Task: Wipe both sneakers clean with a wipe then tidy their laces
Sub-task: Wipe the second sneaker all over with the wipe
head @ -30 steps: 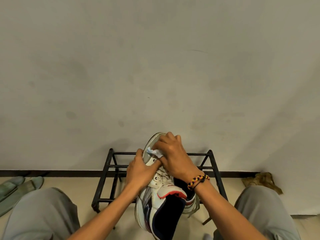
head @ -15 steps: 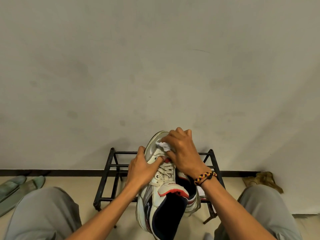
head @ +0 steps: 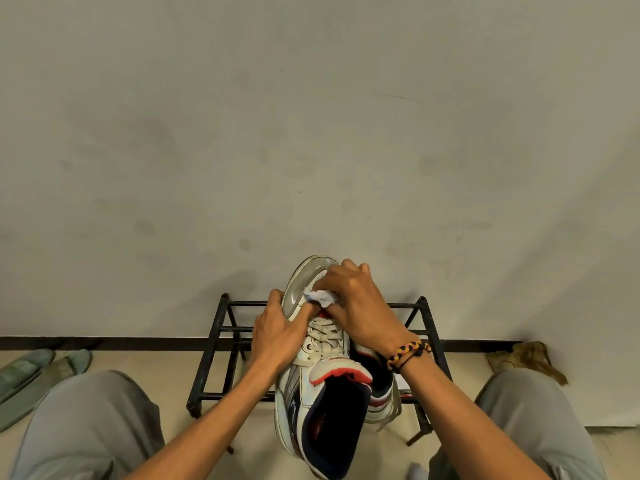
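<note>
A white sneaker (head: 304, 386) with navy lining, red trim and white laces points away from me, toe raised. My left hand (head: 277, 334) grips its left side near the forefoot. My right hand (head: 356, 306) holds a crumpled white wipe (head: 320, 296) pressed against the toe area, fingers curled over it. A second sneaker (head: 381, 393) sits behind the first, on the right, mostly hidden, with a loose lace hanging down.
A black metal shoe rack (head: 221, 341) stands against the pale wall behind the sneakers. Green slippers (head: 31, 372) lie on the floor at the left, a brown cloth (head: 526, 358) at the right. My grey-trousered knees frame the bottom corners.
The sneaker has tipped up slightly. My right hand with the wipe slid forward along the toe and back a little; my left hand keeps its grip.
</note>
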